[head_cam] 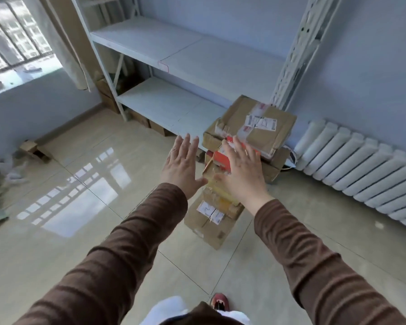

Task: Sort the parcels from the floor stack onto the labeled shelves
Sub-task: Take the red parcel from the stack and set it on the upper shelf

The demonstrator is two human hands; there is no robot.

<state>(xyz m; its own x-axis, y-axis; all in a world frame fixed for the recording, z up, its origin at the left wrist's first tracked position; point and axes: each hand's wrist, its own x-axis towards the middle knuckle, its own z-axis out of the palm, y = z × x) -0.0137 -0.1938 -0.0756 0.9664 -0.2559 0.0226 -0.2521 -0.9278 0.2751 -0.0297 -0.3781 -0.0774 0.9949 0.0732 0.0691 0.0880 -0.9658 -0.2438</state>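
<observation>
The stack of parcels (234, 174) stands on the glossy beige tiled floor (85, 184), just in front of the right end of the white metal shelving unit (174, 57) and beside the white ribbed radiator (361, 165). Topmost in the stack is a large brown cardboard box (256, 123) with clear tape and a white shipping label (261, 123) (its print is too small to read); below it lies a red-and-white box (223, 158) whose white lettering is partly hidden, and nearest the camera a lower cardboard box (211, 221) carries a white label (206, 208) with a handwritten mark that may be a "2". The left hand (182, 165) reaches toward the stack's left side, fingers straight and spread, holding nothing; the right hand (242, 170) hovers over the red-and-white box, fingers likewise wide and empty, though contact cannot be told. Both arms wear brown sleeves. A small pink-edged tag (163, 66) sits on the front edge of the upper shelf, unreadable. Left of the shelving hang a beige curtain (66, 43) and a barred window (14, 36); more cardboard boxes (148, 124) sit under the bottom shelf.
</observation>
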